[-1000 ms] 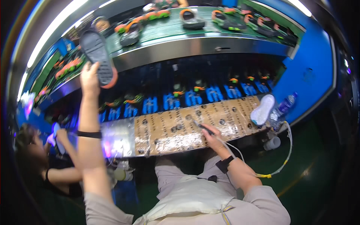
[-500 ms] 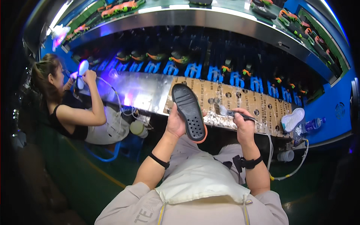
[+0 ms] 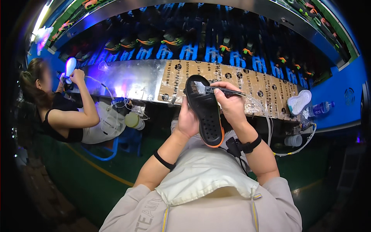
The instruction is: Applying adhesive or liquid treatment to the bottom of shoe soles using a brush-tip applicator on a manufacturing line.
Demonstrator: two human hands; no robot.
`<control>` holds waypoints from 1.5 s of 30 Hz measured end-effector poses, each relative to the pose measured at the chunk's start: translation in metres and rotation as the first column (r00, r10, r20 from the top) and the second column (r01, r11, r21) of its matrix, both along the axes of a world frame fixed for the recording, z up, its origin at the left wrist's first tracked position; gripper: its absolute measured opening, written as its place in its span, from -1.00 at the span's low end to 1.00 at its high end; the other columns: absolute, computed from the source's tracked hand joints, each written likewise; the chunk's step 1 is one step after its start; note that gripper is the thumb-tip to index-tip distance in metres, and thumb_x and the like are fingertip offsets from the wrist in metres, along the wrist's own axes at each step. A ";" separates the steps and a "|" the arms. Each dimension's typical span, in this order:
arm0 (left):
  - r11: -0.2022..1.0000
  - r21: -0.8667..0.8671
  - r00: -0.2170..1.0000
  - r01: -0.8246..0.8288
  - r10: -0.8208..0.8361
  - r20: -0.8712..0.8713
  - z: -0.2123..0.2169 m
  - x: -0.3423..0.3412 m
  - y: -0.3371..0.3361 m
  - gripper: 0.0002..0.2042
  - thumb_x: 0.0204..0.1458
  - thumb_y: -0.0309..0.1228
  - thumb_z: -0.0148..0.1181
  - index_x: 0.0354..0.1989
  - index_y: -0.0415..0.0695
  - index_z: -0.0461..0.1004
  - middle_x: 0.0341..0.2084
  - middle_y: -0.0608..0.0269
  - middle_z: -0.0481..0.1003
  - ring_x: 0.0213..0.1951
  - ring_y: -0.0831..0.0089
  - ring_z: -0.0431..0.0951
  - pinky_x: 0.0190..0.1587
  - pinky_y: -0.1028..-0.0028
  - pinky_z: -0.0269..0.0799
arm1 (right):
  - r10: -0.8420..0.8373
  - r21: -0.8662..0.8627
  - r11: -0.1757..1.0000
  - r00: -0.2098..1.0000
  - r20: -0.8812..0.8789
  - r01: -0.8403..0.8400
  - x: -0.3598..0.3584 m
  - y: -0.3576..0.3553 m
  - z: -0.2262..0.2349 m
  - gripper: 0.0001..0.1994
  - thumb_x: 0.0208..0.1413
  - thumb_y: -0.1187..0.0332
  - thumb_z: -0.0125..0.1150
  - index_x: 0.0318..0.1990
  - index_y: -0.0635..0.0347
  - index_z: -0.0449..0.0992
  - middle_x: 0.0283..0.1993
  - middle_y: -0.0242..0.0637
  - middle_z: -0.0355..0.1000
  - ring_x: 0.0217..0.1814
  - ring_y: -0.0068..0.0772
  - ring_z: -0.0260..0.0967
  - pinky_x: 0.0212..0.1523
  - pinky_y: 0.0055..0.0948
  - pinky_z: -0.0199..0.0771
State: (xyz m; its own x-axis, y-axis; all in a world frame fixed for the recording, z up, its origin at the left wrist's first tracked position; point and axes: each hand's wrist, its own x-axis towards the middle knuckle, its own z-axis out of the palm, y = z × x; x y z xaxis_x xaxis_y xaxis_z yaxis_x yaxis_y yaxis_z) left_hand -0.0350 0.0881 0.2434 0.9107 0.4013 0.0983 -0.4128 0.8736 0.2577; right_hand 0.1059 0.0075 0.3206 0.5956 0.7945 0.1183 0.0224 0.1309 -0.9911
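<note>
A black shoe sole [image 3: 206, 116] with an orange edge at its heel is tilted up in front of me. My left hand [image 3: 188, 120] grips it along its left side, fingers partly hidden behind it. Over the upper part of the sole, my right hand [image 3: 230, 101] is closed on a brush [image 3: 212, 90] with a dark handle and pale bristles. The bristles lie against the toe area, which looks shiny there. A clear tube [image 3: 262, 107] runs from the brush handle toward the right.
Brown printed cardboard [image 3: 247, 91] covers the bench beyond my hands; bare metal [image 3: 127, 77] lies left of it. A white sole [image 3: 299, 102] and a bottle [image 3: 320, 108] stand at right. Blue holders [image 3: 188, 52] carry shoes behind. Another person [image 3: 65, 104] works at left, near a jar [image 3: 134, 121].
My right hand has brought the brush left and up onto the sole's toe area. The sole has shifted slightly right and down, and the view has tilted.
</note>
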 end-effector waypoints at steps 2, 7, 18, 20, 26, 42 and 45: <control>0.999 0.035 0.994 -0.028 0.031 -0.105 0.003 0.001 -0.004 -0.25 0.44 0.23 -0.50 0.49 -0.11 0.22 0.40 0.08 0.35 0.40 0.17 0.35 0.48 0.13 0.21 | -0.024 -0.009 1.000 0.998 0.054 0.025 -0.001 0.000 -0.001 -0.84 0.24 0.42 0.29 -0.10 0.25 0.67 -0.35 -0.51 0.51 -0.34 -0.74 0.32 -0.28 -0.62 0.36; 0.996 0.067 0.982 -0.058 0.069 -0.175 0.013 0.003 -0.008 -0.24 0.44 0.24 -0.52 0.49 -0.10 0.22 0.41 0.09 0.33 0.41 0.17 0.34 0.49 0.14 0.21 | -0.086 0.020 0.996 0.970 0.227 0.084 -0.007 -0.001 0.002 -0.84 0.22 0.42 0.30 -0.10 0.25 0.67 -0.36 -0.46 0.53 -0.33 -0.72 0.35 -0.27 -0.60 0.39; 0.981 0.170 0.972 -0.097 0.130 -0.198 -0.008 0.001 0.024 -0.19 0.41 0.28 -0.61 0.38 -0.15 0.31 0.24 -0.02 0.47 0.29 0.10 0.47 0.39 0.09 0.35 | 0.530 -0.360 0.848 0.616 0.583 -0.388 0.019 -0.048 0.047 -0.76 0.08 0.45 0.39 -0.08 0.27 0.69 -0.15 0.00 0.66 -0.08 0.01 0.64 -0.06 -0.20 0.63; 0.979 0.194 0.968 -0.062 0.107 -0.226 -0.006 0.001 0.021 -0.15 0.38 0.33 -0.58 0.39 -0.16 0.31 0.21 -0.05 0.50 0.21 -0.01 0.54 0.30 -0.03 0.45 | 0.575 -0.367 0.817 0.678 0.458 -0.445 0.028 -0.050 0.056 -0.78 0.10 0.48 0.39 -0.08 0.25 0.70 -0.18 -0.06 0.68 -0.16 -0.15 0.66 -0.08 -0.27 0.64; 0.979 0.177 0.962 -0.104 0.144 -0.231 0.020 0.010 -0.011 -0.21 0.40 0.29 -0.58 0.43 -0.07 0.27 0.27 0.07 0.45 0.31 0.16 0.45 0.39 0.11 0.36 | 0.109 0.112 0.983 0.949 0.297 -0.148 0.011 -0.011 0.034 -0.76 0.18 0.51 0.36 0.00 0.27 0.68 -0.15 -0.17 0.66 -0.11 -0.38 0.60 -0.03 -0.44 0.58; 0.965 0.138 0.966 -0.224 0.239 -0.104 0.034 -0.001 0.012 -0.36 0.40 0.20 -0.28 0.29 -0.04 0.45 0.17 0.17 0.55 0.20 0.22 0.54 0.31 0.17 0.45 | 0.366 -0.073 0.929 0.869 0.332 -0.363 0.017 -0.022 0.053 -0.77 0.09 0.46 0.39 -0.09 0.28 0.69 -0.19 -0.14 0.65 -0.13 -0.33 0.60 -0.07 -0.39 0.56; 0.957 0.085 0.960 -0.277 0.278 -0.001 0.031 0.002 0.024 -0.31 0.37 0.25 -0.29 0.30 -0.07 0.42 0.18 0.08 0.53 0.18 0.13 0.54 0.26 0.13 0.48 | 0.277 0.024 0.924 0.710 0.648 -0.382 0.007 -0.020 0.048 -0.78 0.06 0.47 0.41 -0.10 0.22 0.70 -0.22 -0.12 0.65 -0.20 -0.18 0.61 -0.12 -0.32 0.58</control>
State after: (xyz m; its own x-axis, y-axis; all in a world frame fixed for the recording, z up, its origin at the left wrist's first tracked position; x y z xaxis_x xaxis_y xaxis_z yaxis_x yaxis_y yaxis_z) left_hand -0.0329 0.1122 0.2743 0.7658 0.6296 0.1310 -0.6324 0.7002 0.3314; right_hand 0.1134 -0.0123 0.3685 0.0490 0.8674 0.4952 0.5520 0.3896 -0.7372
